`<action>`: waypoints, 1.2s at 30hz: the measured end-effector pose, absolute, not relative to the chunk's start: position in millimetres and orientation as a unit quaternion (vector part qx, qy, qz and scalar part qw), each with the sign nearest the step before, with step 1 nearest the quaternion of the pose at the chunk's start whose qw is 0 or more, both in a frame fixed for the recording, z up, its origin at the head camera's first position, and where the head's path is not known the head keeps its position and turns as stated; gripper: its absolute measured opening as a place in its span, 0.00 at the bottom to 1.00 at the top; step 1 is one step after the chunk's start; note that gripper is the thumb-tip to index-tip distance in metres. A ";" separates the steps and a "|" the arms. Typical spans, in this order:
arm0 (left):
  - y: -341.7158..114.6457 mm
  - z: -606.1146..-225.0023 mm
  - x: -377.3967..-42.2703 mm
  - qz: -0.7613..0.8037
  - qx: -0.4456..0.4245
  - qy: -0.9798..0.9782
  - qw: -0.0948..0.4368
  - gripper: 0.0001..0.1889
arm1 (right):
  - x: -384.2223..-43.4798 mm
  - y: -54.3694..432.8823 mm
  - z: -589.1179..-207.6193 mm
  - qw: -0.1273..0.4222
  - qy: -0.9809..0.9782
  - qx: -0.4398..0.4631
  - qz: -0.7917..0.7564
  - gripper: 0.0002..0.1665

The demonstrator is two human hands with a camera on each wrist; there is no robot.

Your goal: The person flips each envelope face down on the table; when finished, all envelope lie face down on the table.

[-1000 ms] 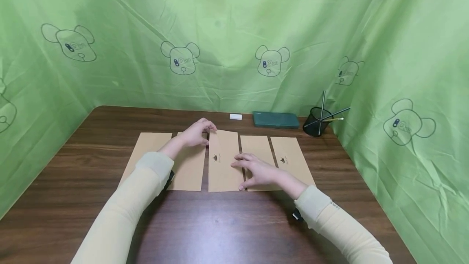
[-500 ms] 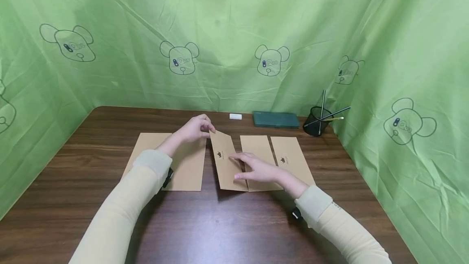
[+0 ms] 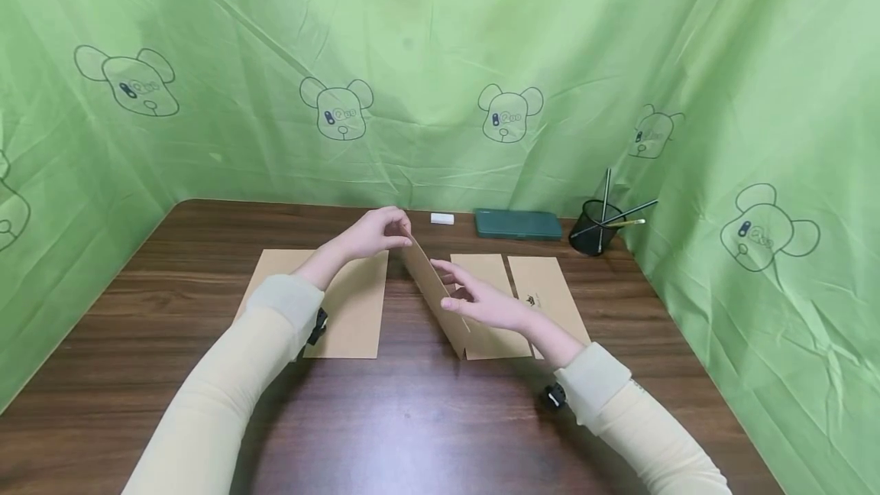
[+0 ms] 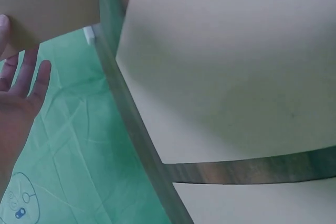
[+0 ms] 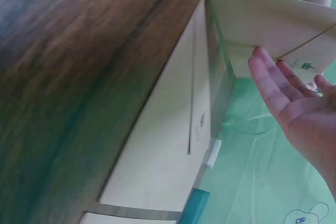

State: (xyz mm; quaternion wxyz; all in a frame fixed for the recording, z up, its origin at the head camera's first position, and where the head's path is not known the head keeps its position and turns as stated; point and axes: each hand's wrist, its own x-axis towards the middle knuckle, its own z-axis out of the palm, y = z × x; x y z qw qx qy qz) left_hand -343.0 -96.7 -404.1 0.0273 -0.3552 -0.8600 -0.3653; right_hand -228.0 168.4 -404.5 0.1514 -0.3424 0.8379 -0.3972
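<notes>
A kraft-paper envelope [image 3: 433, 292] printed with a small crown stands tilted on its near right corner, left side raised off the table. My left hand [image 3: 374, 234] pinches its far upper corner, thumb on one face and fingers behind, as the left wrist view shows. My right hand [image 3: 484, 302] is at the printed face, fingers [image 5: 268, 72] extended and touching or very close to it. Plain brown envelopes lie flat under the left forearm [image 3: 354, 312]. Another flat envelope [image 3: 484, 273] is partly covered by the right hand, and a crown-printed one [image 3: 546, 292] lies to its right.
At the back of the wooden table [image 3: 412, 418] lie a white eraser [image 3: 442, 218] and a dark green flat case [image 3: 517, 224]. A black mesh pen cup [image 3: 594, 229] with several pencils stands at the back right. Green curtains [image 3: 412, 59] surround the table.
My left hand has lifted the middle envelope's left side from lying flat to a steep tilt, moving slightly up and right. My right hand stays by its right side, fingers slightly raised.
</notes>
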 end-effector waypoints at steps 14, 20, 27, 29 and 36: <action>-85.1 -390.5 -340.5 -0.375 -0.346 -0.859 0.037 0.19 | -226.5 169.7 -396.7 0.082 0.857 -0.318 -0.398 0.34; -80.9 -389.9 -337.6 -0.371 -0.352 -0.858 0.038 0.20 | -229.3 172.4 -401.7 0.060 0.849 -0.330 -0.409 0.35; -84.6 -397.3 -333.9 -0.391 -0.347 -0.852 0.023 0.34 | -230.9 175.4 -405.1 0.034 0.855 -0.331 -0.398 0.37; -87.8 -400.6 -332.3 -0.394 -0.346 -0.851 0.014 0.38 | -230.6 176.6 -404.8 0.023 0.856 -0.326 -0.401 0.37; -100.2 -414.1 -329.3 -0.395 -0.351 -0.849 -0.013 0.31 | -231.3 180.2 -408.8 0.002 0.841 -0.307 -0.445 0.37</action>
